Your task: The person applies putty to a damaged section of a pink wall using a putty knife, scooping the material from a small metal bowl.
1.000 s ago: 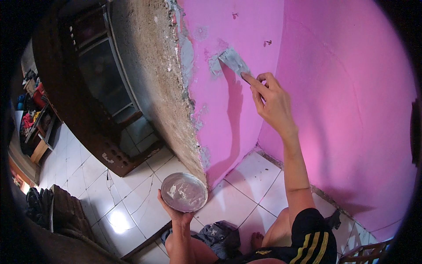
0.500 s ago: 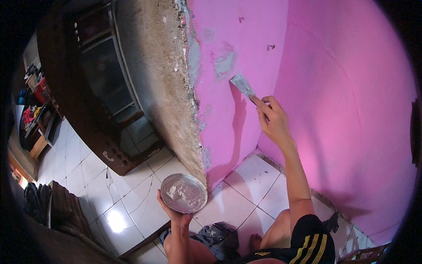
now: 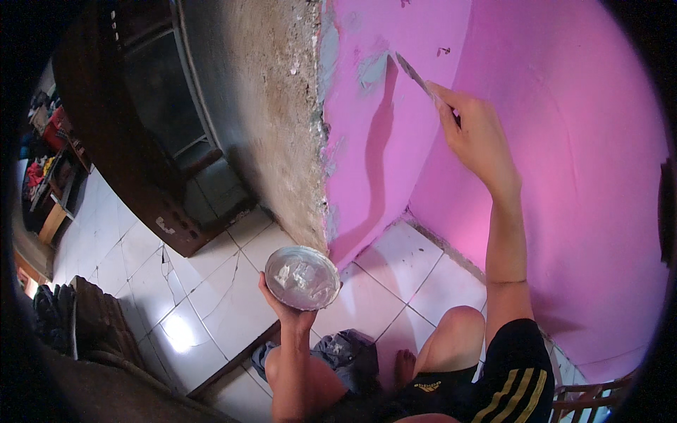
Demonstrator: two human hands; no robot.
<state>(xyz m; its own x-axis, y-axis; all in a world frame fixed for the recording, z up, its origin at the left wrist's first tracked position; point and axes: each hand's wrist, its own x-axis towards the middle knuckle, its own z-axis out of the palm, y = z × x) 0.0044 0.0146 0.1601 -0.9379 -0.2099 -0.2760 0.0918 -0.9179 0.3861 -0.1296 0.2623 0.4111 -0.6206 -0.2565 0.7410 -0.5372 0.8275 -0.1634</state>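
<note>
My right hand (image 3: 474, 130) is wrapped round a putty knife (image 3: 415, 74), raised near the pink wall (image 3: 367, 155). Its blade is seen nearly edge-on, close to a grey putty patch (image 3: 371, 72); whether it touches the wall I cannot tell. Low in front of me, my left hand (image 3: 293, 314) grips a round shallow metal dish (image 3: 303, 278) from below and the side. Pale grey putty is smeared over the inside of the dish.
A rough bare plaster edge (image 3: 321, 141) borders the pink wall. At the left stands a dark wooden cabinet (image 3: 141, 190) with glass. Grey cloth (image 3: 349, 356) lies by my legs on white floor tiles (image 3: 374, 296). A wooden rack (image 3: 592, 398) shows at lower right.
My right hand has risen with the putty knife, whose blade has turned from face-on to edge-on. The dish in my left hand sits slightly higher and further right. The view has shifted a little.
</note>
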